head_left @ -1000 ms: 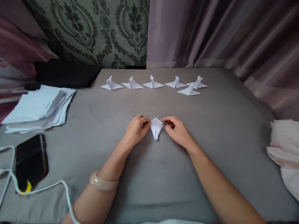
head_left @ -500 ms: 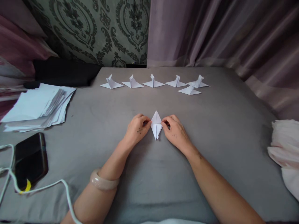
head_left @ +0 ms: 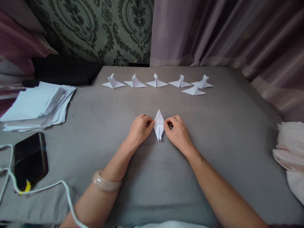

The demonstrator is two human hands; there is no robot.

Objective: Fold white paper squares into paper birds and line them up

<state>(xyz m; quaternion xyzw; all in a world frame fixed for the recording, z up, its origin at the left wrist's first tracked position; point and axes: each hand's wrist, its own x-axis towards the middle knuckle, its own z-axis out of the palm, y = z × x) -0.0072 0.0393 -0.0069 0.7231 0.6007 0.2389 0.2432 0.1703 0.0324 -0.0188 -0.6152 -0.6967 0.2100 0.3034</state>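
A white folded paper (head_left: 159,122), diamond-shaped with a slit down its lower half, is held between my two hands over the grey cloth surface. My left hand (head_left: 142,128) pinches its left corner between thumb and forefinger. On the opposite corner, my right hand (head_left: 177,131) pinches in the same way, its thumb and forefinger curled into a ring. Farther back stand several white origami birds in a row, among them a left one (head_left: 113,81) and a middle one (head_left: 156,81). One more bird (head_left: 193,90) sits just in front of the rightmost.
At the left lies a stack of white paper sheets (head_left: 35,107). Nearer me are a black phone (head_left: 30,160) and a white cable (head_left: 51,185) that crosses my left forearm. Pale crumpled fabric (head_left: 291,152) lies at the right edge. Curtains (head_left: 190,31) hang behind.
Both hands keep their pinch on the folded paper, and its shape looks nearly the same. The whole view has shifted slightly.
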